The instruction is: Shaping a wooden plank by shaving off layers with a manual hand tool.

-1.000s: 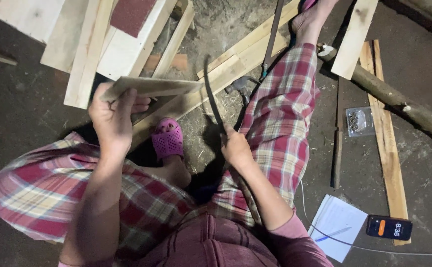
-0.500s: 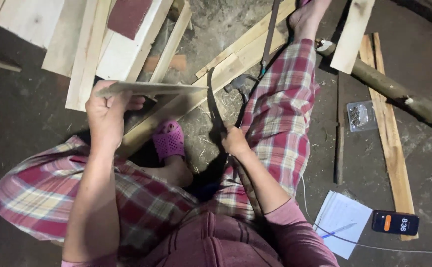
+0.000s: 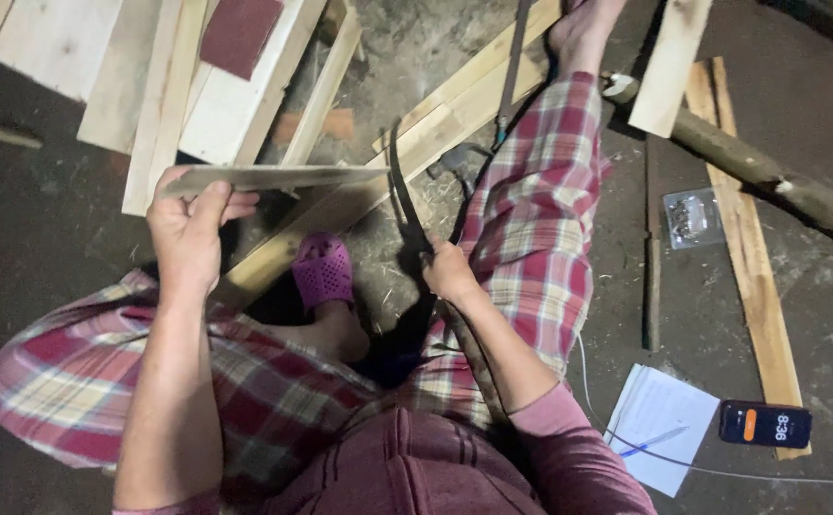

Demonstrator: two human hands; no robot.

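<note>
Head view: left hand (image 3: pixel 187 234) is clamped around one end of a thin wooden slat (image 3: pixel 273 177), held level above the pink slipper (image 3: pixel 323 272), while the right hand (image 3: pixel 450 272) is fisted on the handle of a curved machete (image 3: pixel 400 191) whose blade points up just right of the slat's free tip; by my read the trimming looks underway, shavings lie right of the slipper, slat not finished. Dusty concrete floor (image 3: pixel 44 229), dim room: planks (image 3: pixel 149 86) above the slipper, paper sheets (image 3: pixel 660 424) and phone (image 3: pixel 765 422) far right of it.

left hand (image 3: pixel 187 234) grips thin wood strip (image 3: pixel 273 177) | right hand (image 3: pixel 450 272) grips curved blade (image 3: pixel 401 195) | pink sandal (image 3: pixel 322 271) between
</note>
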